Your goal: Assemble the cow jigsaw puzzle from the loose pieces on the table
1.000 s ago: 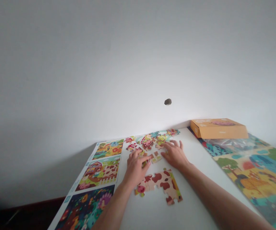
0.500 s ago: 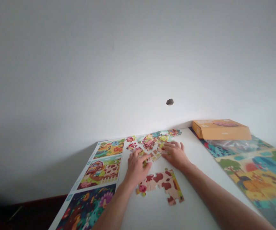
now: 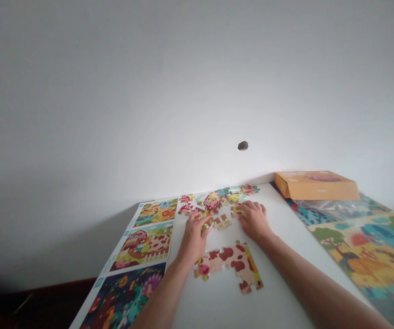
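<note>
Fingers apart, my left hand (image 3: pixel 194 240) rests over loose jigsaw pieces (image 3: pixel 206 222), which its fingers partly cover. My right hand (image 3: pixel 254 221) has its fingertips at a green and yellow jigsaw piece (image 3: pixel 235 210); its fingers look loosely spread and no firm grip shows. Between the hands lie pieces with a pale fence print (image 3: pixel 222 222). Closer to me is a joined section showing a brown-spotted cow (image 3: pixel 229 258), with a gap along its lower side. More loose pieces (image 3: pixel 212 202) lie behind the hands, some overlapping.
A printed picture sheet (image 3: pixel 145 246) runs along the table's left side. At the right, an orange box (image 3: pixel 320 186) stands near a clear plastic bag (image 3: pixel 337 206) and an animal-print puzzle (image 3: pixel 371 256). A white wall (image 3: pixel 197 91) with a dark hole (image 3: pixel 243 145) rises behind the table.
My hands have moved slightly apart. The green and yellow piece has shifted right with my right hand, and more of the fence-print pieces now shows between them.
</note>
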{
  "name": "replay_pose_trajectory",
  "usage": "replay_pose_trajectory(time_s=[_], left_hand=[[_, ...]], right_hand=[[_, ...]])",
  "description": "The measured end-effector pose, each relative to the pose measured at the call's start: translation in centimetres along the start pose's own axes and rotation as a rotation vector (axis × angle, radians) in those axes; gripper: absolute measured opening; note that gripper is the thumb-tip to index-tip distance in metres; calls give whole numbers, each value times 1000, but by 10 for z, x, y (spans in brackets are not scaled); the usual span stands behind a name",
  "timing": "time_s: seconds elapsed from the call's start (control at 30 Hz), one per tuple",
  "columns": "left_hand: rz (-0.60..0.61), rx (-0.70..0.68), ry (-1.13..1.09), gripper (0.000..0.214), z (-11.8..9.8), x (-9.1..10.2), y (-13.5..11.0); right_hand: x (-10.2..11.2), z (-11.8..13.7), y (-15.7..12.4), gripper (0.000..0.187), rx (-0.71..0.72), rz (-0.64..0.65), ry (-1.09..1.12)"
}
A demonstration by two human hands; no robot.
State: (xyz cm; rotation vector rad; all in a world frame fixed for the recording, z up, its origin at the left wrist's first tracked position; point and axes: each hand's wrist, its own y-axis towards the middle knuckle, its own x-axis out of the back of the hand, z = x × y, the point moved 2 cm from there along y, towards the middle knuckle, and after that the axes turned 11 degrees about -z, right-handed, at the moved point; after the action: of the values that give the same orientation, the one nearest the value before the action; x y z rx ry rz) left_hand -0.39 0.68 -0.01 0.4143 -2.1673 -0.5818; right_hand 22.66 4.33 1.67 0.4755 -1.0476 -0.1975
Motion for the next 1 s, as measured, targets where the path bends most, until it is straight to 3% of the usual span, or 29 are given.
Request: replay_pose_trajectory(time_s=[0.2,0.3,0.43,0.6,0.8,1.0], left_hand=[[-58,-38,118,39,-3,7,3],[-105,65,369,34,-6,17,5],[-52,243,567,36,-9,24,5],[-19,201,504,23,-6,18,5],[10,97,371,25,-5,13,5],[56,81,373,29,-15,16,4]], right_hand=[[1,11,-3,29,187,132,59],[1,11,-3,23,141,119,17],[3,8,-2,27,-6,-16,-108],[4,6,-5,29,-135,-10,-196],[0,11,-6,25,-10,43,-69],[0,10,-7,27,2,28,-41]])
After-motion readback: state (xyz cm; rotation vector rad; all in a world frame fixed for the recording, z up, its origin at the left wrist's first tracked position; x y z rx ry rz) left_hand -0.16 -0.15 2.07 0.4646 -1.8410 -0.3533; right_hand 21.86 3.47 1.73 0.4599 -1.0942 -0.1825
